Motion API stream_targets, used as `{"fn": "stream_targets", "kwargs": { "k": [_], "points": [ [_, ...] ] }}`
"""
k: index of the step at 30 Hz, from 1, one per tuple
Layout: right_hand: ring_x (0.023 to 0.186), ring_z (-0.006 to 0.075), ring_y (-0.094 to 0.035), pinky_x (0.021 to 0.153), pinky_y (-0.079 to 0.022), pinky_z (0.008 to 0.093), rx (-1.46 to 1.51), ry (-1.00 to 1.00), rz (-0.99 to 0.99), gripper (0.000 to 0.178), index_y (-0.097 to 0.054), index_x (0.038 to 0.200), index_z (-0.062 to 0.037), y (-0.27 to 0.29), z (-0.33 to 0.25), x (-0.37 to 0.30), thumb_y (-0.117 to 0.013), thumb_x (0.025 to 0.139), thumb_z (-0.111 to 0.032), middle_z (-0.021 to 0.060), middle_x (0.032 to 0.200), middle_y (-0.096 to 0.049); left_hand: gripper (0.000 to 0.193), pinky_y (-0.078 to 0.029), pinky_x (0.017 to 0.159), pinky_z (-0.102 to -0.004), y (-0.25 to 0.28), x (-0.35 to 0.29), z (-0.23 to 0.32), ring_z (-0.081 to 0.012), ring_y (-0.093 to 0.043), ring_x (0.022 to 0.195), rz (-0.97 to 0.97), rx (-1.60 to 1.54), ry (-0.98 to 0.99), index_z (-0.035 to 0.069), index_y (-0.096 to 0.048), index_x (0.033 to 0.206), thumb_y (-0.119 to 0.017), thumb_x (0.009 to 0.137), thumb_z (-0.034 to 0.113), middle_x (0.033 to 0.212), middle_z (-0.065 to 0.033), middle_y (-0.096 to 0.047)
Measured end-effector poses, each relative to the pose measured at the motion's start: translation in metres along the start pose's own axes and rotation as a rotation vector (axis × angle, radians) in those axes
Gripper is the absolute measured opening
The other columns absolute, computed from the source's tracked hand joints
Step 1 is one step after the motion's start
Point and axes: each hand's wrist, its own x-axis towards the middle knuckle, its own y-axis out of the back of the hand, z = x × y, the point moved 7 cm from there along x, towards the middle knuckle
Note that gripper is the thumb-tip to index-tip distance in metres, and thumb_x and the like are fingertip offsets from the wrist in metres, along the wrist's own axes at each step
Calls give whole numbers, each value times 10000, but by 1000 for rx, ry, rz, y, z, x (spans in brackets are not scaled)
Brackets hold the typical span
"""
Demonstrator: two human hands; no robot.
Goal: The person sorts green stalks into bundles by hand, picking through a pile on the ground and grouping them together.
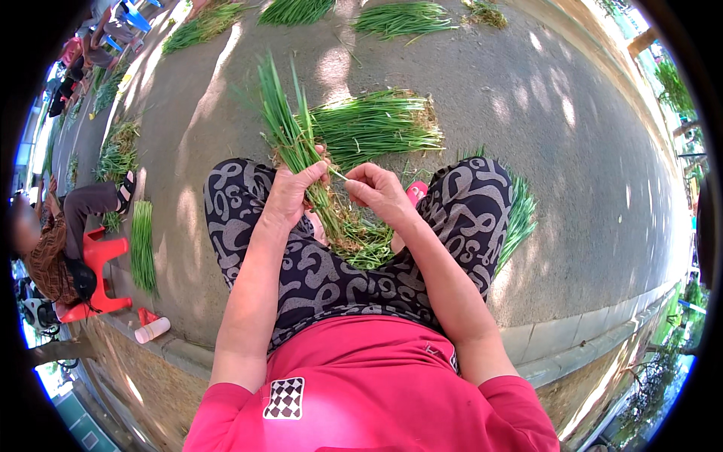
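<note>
In my left hand (292,192) is an upright bunch of long green chives (285,124), its tips pointing away from me. Brown, dry bits hang among the stalks at its lower end. My right hand (378,196) is beside it with thumb and forefinger pinched on a pale stalk end that sticks out of the bunch. Between my feet lies a heap of green and brown trimmings (365,245), partly hidden by my hands. Just beyond my hands, a thick pile of chives (376,124) lies sideways on the ground.
More chives (520,218) lie by my right knee, and another bundle (142,248) to the left. Several piles (403,19) line the far pavement. A person (49,248) sits at the left near a red stool (98,275). A pinkish-white cylinder (153,330) lies near the kerb (572,339).
</note>
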Motion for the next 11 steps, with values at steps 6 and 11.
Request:
{"fn": "stream_targets", "kwargs": {
  "k": [6, 11],
  "points": [
    [576, 66, -503, 529, -403, 212, 143, -111, -184, 222, -585, 1032, 24, -10, -19, -12, -563, 925, -169, -9, 642, -547, 297, -486, 674, -253, 20, 5, 5, -116, -578, 762, 92, -148, -53, 55, -560, 1125, -674, 850, 54, 954, -44, -611],
    [554, 84, -499, 553, -410, 219, 538, -62, -260, 250, -588, 1092, 13, 3, -34, -22, -497, 960, -178, -6, 618, -534, 318, -527, 724, -329, 44, 12, 2, -151, -587, 809, 122, -310, -107, 72, -526, 1169, -642, 874, 52, 1023, -59, -603]
  ]
}}
